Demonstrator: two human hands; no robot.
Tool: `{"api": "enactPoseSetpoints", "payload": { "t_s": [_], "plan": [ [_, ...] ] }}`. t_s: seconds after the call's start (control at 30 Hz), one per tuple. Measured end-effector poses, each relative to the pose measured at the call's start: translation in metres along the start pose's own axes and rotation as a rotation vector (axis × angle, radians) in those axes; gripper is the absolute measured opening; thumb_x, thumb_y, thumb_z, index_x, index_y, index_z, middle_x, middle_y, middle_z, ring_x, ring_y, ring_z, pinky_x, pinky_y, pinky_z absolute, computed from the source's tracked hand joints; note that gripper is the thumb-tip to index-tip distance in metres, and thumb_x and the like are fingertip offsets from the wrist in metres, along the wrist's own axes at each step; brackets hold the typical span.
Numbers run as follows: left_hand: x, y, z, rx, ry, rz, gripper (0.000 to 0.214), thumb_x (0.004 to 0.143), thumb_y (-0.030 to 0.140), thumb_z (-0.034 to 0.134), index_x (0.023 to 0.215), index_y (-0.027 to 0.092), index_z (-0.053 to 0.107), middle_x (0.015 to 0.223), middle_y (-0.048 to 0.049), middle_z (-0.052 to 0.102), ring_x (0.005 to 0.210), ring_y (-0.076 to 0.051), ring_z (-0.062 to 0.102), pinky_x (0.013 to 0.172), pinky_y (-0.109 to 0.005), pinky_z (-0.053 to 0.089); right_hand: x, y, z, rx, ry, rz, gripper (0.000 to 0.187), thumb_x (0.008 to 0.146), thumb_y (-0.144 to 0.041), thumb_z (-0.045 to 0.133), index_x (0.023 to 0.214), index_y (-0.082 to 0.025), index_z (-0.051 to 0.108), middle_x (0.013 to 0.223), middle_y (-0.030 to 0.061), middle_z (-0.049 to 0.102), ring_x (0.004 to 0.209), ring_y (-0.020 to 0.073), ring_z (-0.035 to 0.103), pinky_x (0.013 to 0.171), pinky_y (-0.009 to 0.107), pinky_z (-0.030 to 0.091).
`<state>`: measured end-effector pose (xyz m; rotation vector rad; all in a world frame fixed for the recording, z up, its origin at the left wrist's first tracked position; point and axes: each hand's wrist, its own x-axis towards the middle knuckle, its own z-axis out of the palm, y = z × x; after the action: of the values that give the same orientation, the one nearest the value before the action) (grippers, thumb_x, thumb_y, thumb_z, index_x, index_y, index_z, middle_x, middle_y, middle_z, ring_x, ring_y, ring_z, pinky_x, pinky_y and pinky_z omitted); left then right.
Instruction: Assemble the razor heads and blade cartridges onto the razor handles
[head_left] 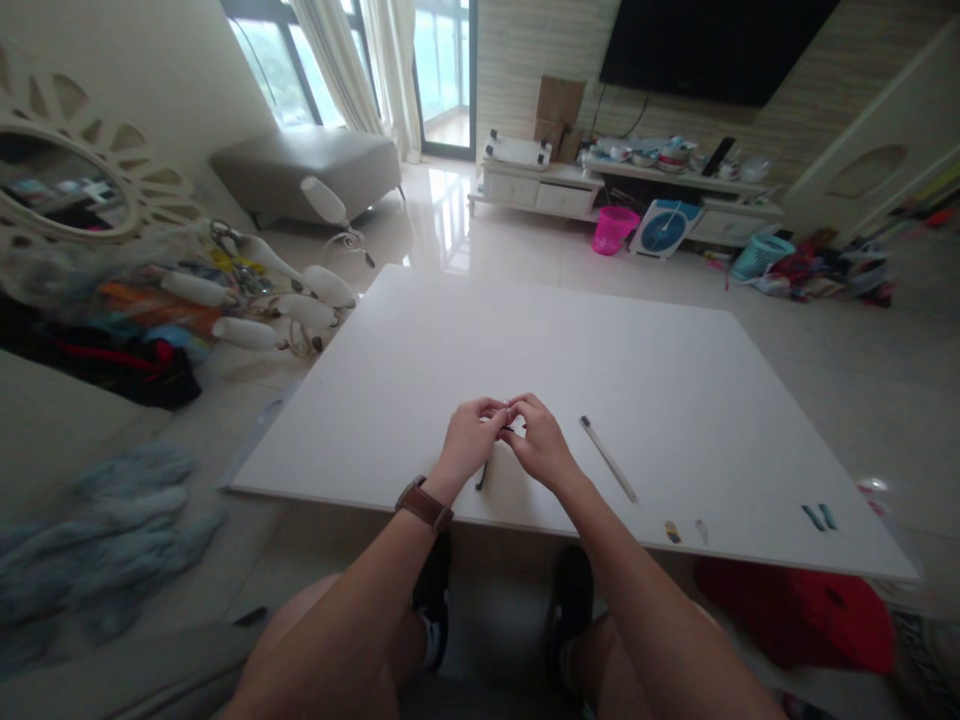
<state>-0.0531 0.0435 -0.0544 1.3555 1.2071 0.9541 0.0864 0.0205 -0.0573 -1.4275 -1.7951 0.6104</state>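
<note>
My left hand (472, 435) and my right hand (537, 438) meet over the near part of the white table (570, 350), fingertips pinched together. Between them is something small with a dark edge, mostly hidden by the fingers; I cannot make out its kind. A short black strip (482, 474) shows just below my left hand; whether it lies on the table or hangs from the hand is unclear. To the right of my right hand lies a slim pale stick (609, 460) with a dark end, like a toothbrush.
Near the table's front edge lie a small yellow-and-blue piece (672, 532), a small whitish piece (702, 531) and two dark teal pieces (813, 517). A red stool (802, 615) stands under the right edge. White lamp shades (307, 310) crowd the table's left side.
</note>
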Motion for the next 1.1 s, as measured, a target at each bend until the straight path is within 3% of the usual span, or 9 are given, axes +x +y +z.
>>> {"api": "enactPoseSetpoints", "payload": {
  "t_s": [0.37,0.57,0.8,1.1],
  "plan": [
    [-0.013,-0.003,-0.009,-0.036,-0.044,-0.047,0.017,0.078,0.032,0.072,0.087,0.019,0.078,0.083,-0.0089,0.078,0.079,-0.023,0.073,0.069,-0.029,0.056,-0.003,0.004,0.001,-0.027,-0.036,-0.011,0.019,0.078,-0.014,0.077,0.068,-0.021,0.063,0.091,0.0017,0.067,0.091,0.0206,0.061,0.086,0.037,0.049],
    [-0.012,0.002,-0.005,-0.026,-0.041,-0.017,0.017,0.079,0.031,0.070,0.087,0.018,0.076,0.082,-0.0091,0.078,0.080,-0.023,0.073,0.069,-0.029,0.056,-0.007,0.002,-0.002,-0.027,0.022,-0.021,0.017,0.079,-0.015,0.076,0.070,-0.021,0.063,0.095,0.0029,0.065,0.095,0.0213,0.061,0.088,0.038,0.049],
    [-0.008,-0.001,-0.011,-0.040,0.003,-0.066,0.022,0.081,0.034,0.067,0.093,0.015,0.069,0.082,-0.0112,0.077,0.072,-0.021,0.072,0.065,-0.030,0.055,-0.008,-0.001,-0.003,-0.057,0.063,-0.080,0.013,0.080,-0.016,0.075,0.074,-0.022,0.066,0.111,0.0063,0.062,0.107,0.0240,0.056,0.096,0.044,0.047],
    [0.000,0.000,-0.018,-0.182,0.046,-0.147,0.017,0.080,0.029,0.068,0.088,0.014,0.065,0.083,-0.0107,0.075,0.070,-0.018,0.072,0.064,-0.028,0.055,-0.005,-0.012,-0.005,-0.009,0.130,-0.077,0.011,0.081,-0.015,0.070,0.075,-0.022,0.064,0.115,0.0071,0.061,0.113,0.0257,0.055,0.094,0.045,0.049]
  ]
}}
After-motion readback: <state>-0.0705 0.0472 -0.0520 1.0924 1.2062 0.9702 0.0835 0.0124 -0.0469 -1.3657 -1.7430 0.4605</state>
